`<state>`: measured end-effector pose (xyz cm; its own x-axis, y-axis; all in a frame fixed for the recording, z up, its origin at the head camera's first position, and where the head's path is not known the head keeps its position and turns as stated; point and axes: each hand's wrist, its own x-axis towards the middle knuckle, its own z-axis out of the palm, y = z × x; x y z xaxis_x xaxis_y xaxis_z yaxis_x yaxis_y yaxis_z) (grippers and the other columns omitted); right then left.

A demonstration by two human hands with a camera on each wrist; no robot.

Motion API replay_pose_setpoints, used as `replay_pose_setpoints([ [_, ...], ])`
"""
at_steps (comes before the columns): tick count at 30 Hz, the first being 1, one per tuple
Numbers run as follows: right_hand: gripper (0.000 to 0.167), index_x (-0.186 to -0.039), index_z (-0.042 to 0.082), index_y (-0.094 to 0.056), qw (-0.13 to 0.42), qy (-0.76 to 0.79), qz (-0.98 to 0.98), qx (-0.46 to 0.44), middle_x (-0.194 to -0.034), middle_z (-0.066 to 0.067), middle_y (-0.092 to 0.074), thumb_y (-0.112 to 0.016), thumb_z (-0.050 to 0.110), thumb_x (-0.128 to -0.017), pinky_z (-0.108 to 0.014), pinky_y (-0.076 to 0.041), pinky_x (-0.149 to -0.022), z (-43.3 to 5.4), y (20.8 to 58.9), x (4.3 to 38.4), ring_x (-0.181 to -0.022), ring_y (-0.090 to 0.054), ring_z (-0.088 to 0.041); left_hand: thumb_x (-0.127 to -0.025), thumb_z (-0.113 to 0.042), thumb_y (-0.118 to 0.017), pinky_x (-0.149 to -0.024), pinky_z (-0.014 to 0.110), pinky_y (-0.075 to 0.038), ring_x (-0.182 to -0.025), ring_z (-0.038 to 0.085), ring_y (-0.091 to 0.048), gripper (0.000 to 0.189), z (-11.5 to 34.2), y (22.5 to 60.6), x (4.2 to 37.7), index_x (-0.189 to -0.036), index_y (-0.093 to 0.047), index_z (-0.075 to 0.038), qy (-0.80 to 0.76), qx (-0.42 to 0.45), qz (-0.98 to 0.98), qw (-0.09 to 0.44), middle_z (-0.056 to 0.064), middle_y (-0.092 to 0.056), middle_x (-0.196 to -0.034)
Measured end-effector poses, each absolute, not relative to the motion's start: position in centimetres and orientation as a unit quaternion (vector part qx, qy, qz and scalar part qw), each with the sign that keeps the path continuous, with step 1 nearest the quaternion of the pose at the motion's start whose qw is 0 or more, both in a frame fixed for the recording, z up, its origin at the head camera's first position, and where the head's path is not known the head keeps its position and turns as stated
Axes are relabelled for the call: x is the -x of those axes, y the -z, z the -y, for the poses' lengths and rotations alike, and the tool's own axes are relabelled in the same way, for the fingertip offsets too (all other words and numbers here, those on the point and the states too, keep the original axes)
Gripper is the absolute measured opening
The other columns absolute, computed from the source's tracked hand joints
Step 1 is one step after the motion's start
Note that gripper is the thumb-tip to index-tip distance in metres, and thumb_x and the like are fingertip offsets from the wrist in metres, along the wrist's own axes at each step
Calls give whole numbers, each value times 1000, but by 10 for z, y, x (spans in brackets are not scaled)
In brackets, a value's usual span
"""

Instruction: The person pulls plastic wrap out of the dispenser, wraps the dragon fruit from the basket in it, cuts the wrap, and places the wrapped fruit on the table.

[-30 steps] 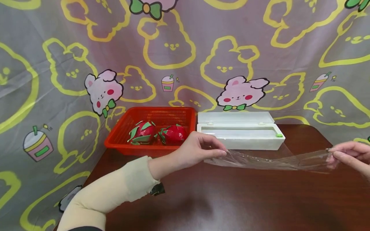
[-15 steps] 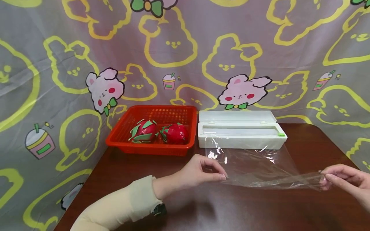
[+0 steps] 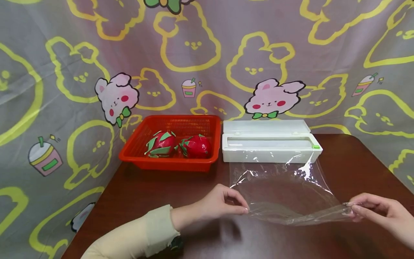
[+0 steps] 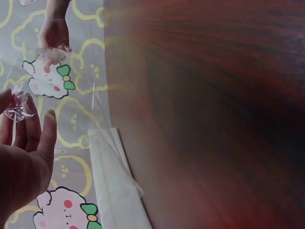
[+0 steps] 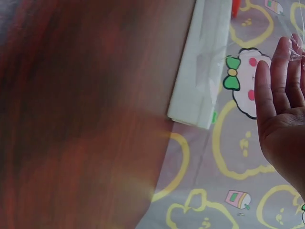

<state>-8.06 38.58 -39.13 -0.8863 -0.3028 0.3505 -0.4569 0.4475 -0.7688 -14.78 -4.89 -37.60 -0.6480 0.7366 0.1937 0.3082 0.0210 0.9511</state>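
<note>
1. The clear film (image 3: 284,194) sags between the left hand (image 3: 223,203) and the right hand (image 3: 378,212) and runs back to the white box (image 3: 271,156) beyond them; we judge its bunched near edge could cling to itself if the hands drew together.
2. We see each hand pinching one end of that edge; an uneven pull might tear the film or drag the box nearer.
3. We cannot make out the film's full outline or what feeds it inside the box; each wrist view crops its own hand.
</note>
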Motion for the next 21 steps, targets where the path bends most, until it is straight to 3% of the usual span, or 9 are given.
replay_pose_setpoints([
  [12,38,-105,6,-64,-53,-521,806,-277,-88,-6,-67,-45,-23,-90,-26,-54,-64,-394,413,78,-77,-65,-15,-83,-2,-76,-76,24,-54,-74,2,-63,9,51,397,145,-92,-75,1,-541,-378,-710,245,3,-72,-82],
  [21,31,-105,1,-63,-197,-574,739,-291,-89,-12,-67,-40,-17,-95,-33,-55,-63,-399,424,80,-78,-65,-20,-83,-1,-75,-73,23,-54,-71,0,-62,9,52,409,141,-92,-74,2,-522,-384,-701,298,3,-72,-81],
])
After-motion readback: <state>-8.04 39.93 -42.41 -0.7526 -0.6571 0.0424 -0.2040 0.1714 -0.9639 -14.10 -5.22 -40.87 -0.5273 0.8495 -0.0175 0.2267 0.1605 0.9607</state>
